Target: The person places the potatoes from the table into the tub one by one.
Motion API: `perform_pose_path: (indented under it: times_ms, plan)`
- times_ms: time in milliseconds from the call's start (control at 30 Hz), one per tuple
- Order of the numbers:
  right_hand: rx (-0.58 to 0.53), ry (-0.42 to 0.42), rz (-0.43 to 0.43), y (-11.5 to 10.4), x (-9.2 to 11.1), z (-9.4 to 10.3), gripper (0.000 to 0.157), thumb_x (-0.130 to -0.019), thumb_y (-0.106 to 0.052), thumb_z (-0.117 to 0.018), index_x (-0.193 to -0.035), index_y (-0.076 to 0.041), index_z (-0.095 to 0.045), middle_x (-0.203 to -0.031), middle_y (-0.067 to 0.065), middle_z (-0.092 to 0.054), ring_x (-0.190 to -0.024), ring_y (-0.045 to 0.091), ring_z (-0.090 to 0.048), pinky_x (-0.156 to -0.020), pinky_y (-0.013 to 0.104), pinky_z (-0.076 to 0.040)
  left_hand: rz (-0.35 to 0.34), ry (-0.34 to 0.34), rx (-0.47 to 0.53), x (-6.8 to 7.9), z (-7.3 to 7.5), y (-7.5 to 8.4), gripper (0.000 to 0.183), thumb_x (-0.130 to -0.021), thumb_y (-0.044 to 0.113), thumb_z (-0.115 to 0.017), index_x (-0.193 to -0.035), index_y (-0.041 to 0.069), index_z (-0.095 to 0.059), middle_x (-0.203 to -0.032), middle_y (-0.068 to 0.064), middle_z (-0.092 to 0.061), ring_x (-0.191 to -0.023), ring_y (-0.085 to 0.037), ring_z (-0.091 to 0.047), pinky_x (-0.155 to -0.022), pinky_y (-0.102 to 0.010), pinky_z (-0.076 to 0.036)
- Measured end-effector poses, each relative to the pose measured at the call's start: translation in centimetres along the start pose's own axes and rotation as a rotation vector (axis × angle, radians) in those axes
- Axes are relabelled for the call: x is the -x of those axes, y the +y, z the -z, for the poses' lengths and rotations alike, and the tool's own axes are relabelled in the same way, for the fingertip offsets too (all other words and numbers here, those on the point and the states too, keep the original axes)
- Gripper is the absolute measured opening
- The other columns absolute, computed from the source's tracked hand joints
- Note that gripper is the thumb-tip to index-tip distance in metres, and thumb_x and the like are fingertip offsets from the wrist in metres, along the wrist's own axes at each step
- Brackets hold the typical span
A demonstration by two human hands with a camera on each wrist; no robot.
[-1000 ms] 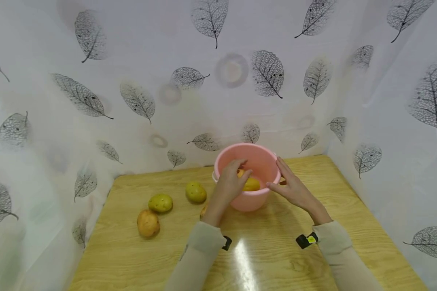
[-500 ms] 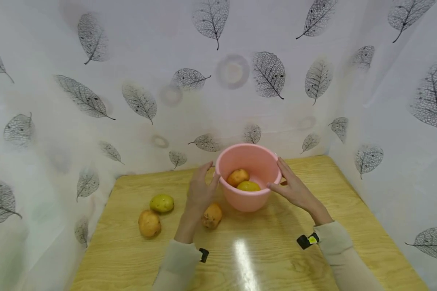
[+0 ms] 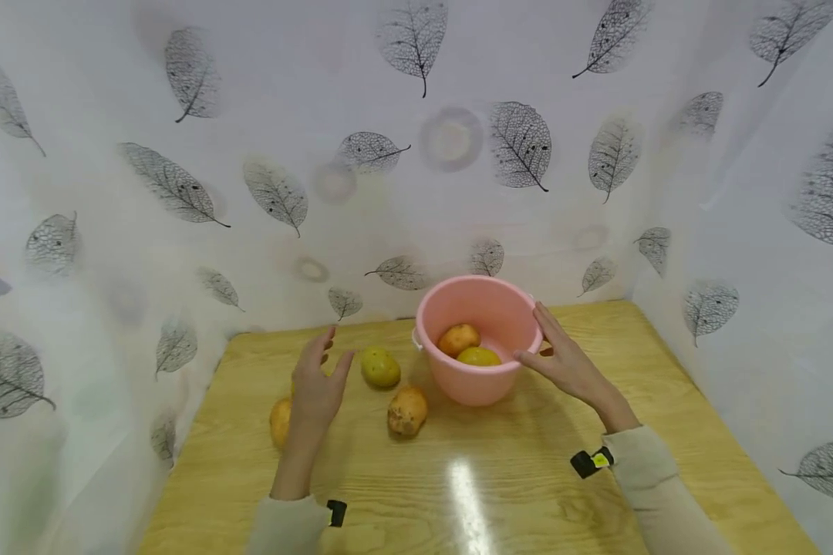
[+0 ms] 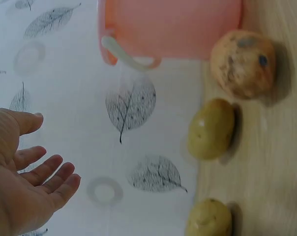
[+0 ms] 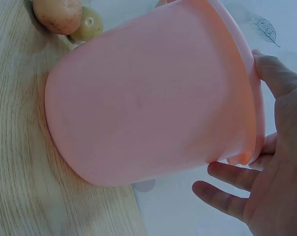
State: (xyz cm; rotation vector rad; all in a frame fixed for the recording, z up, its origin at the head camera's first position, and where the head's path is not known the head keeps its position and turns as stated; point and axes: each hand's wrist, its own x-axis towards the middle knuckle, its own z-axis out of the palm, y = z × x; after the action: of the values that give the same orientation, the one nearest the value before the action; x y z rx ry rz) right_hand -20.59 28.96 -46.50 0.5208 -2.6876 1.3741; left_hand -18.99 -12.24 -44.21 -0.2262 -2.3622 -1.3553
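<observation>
My left hand [image 3: 315,393] hovers over the left of the table with relaxed fingers and holds nothing; it mostly hides a yellow-green potato and partly covers a tan potato [image 3: 280,422]. A pink bucket [image 3: 468,381] stands upright at the back. On its right, my right hand [image 3: 572,370] holds the rim, thumb and fingers spread along the outside. Inside lie a tan potato [image 3: 460,339] and a yellow one [image 3: 479,356]. Between left hand and bucket sit a yellow-green potato [image 3: 380,368] and a dark-spotted tan potato [image 3: 408,411]. The left wrist view shows the left palm [image 4: 20,196].
The wooden table [image 3: 527,478] meets a leaf-patterned cloth [image 3: 284,92] at its back and sides. A white handle [image 4: 124,54] hangs at the bucket's left side.
My left hand has come out of the bucket and moved left across the table, uncovering the two potatoes beside the bucket. The right hand has stayed at the rim.
</observation>
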Motion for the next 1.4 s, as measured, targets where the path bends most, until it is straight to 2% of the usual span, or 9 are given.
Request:
perform_pose_path:
  times_ms: [167,267,367,567,700,900,1133,1233,1400]
  plan:
    - [0.004,0.006,-0.001,0.1,0.1,0.2,0.095,-0.099,-0.027,-0.072,-0.166,-0.007,-0.008,-0.172,0.016,-0.004,-0.139,0.043,-0.044,-0.1,0.057,-0.052,0.063,0.029,-0.039,0.9,2.0,-1.3,0.049,-0.099,0.007,-0.069,-0.143,-0.009,-0.052,-0.142,-0.027,-0.055,-0.128,-0.041,-0.053,-0.106,-0.054,-0.047]
    - [0.001,0.004,0.0,0.1,0.1,0.2,0.095,-0.099,-0.027,-0.072,-0.166,-0.007,-0.008,-0.172,0.016,-0.004,-0.138,0.042,-0.045,-0.099,0.057,-0.052,0.127,0.023,-0.052,1.3,3.2,-2.1,0.051,-0.101,0.009,-0.066,-0.147,-0.006,-0.049,-0.146,-0.025,-0.052,-0.132,-0.039,-0.05,-0.109,-0.052,-0.044]
    - [-0.004,0.0,0.001,0.1,0.1,0.1,0.095,-0.098,-0.026,-0.072,-0.166,-0.008,-0.008,-0.172,0.016,-0.004,-0.138,0.043,-0.046,-0.1,0.057,-0.052,0.162,0.023,-0.053,1.9,4.3,-2.8,0.052,-0.103,0.011,-0.065,-0.149,-0.006,-0.047,-0.148,-0.024,-0.05,-0.134,-0.039,-0.049,-0.11,-0.053,-0.043]
    - [0.007,-0.008,0.011,0.2,0.1,0.1,0.096,-0.098,-0.022,-0.072,-0.165,-0.004,-0.006,-0.171,0.021,-0.004,-0.135,0.046,-0.046,-0.099,0.059,-0.052,0.196,0.051,-0.083,3.4,5.9,-4.2,0.054,-0.103,0.014,-0.065,-0.149,-0.007,-0.046,-0.149,-0.026,-0.049,-0.133,-0.04,-0.049,-0.109,-0.055,-0.043]
    - [-0.008,-0.006,0.009,0.0,0.1,0.0,0.095,-0.098,-0.024,-0.072,-0.166,-0.006,-0.007,-0.172,0.018,-0.004,-0.137,0.044,-0.046,-0.099,0.058,-0.052,0.216,0.071,-0.105,4.5,6.7,-5.2,0.056,-0.103,0.014,-0.064,-0.15,-0.008,-0.044,-0.149,-0.027,-0.048,-0.132,-0.042,-0.049,-0.106,-0.056,-0.044]
    - [-0.002,0.002,0.005,0.1,0.1,0.1,0.094,-0.099,-0.026,-0.071,-0.166,-0.007,-0.008,-0.172,0.016,-0.004,-0.138,0.043,-0.046,-0.1,0.058,-0.051,0.282,0.077,-0.117,5.7,7.1,-6.4,0.061,-0.103,0.017,-0.064,-0.151,-0.012,-0.039,-0.149,-0.032,-0.043,-0.131,-0.047,-0.046,-0.106,-0.058,-0.043]
    - [0.003,0.003,0.005,0.2,0.1,0.0,0.093,-0.099,-0.027,-0.07,-0.166,-0.007,-0.009,-0.172,0.015,-0.004,-0.139,0.044,-0.044,-0.101,0.059,-0.051,0.349,0.057,-0.169,7.0,6.7,-8.0,0.066,-0.103,0.018,-0.064,-0.148,-0.02,-0.035,-0.144,-0.042,-0.04,-0.127,-0.054,-0.045,-0.105,-0.064,-0.043]
    - [0.0,0.003,0.009,0.2,0.0,0.0,0.093,-0.099,-0.026,-0.07,-0.166,-0.007,-0.009,-0.172,0.015,-0.005,-0.139,0.044,-0.044,-0.101,0.059,-0.051,0.399,0.023,-0.183,7.5,6.5,-8.5,0.071,-0.104,0.022,-0.063,-0.149,-0.021,-0.03,-0.145,-0.044,-0.035,-0.129,-0.056,-0.042,-0.106,-0.066,-0.041]
    - [0.0,0.002,0.006,0.1,0.1,0.0,0.093,-0.099,-0.027,-0.07,-0.166,-0.007,-0.009,-0.172,0.017,-0.005,-0.139,0.045,-0.044,-0.1,0.058,-0.051,0.528,-0.039,-0.184,8.2,5.7,-9.1,0.086,-0.104,0.034,-0.063,-0.155,-0.018,-0.016,-0.151,-0.044,-0.027,-0.136,-0.057,-0.034,-0.112,-0.069,-0.033]
